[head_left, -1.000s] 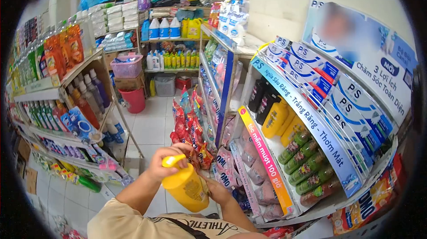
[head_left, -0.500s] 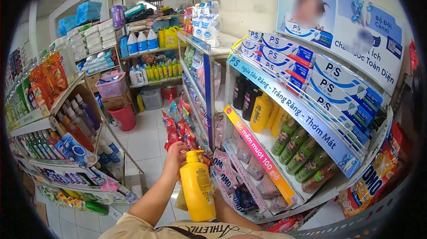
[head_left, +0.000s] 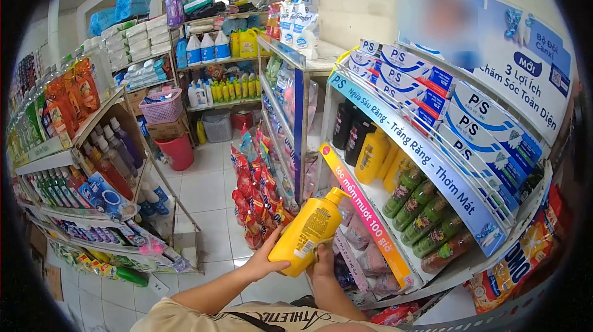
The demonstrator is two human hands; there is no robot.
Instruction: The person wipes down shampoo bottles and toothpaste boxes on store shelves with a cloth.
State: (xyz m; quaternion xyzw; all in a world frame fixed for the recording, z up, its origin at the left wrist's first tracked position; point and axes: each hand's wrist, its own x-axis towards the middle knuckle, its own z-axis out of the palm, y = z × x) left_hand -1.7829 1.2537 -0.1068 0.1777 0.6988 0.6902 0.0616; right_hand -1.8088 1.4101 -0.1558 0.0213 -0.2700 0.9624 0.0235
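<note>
While left hand (head_left: 269, 261), half-curled, clasps yellow bottle (head_left: 312, 233) | right hand (head_left: 323, 265) touches it

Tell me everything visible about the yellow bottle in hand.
The yellow bottle looks like smooth plastic, with a pump head of the same colour on top. The side facing the camera carries dark print too small to read and a pale barcode. It is held tilted above the floor, top leaning toward the picture's right. The left hand grips its lower left side; the right hand touches its lower right.
</note>
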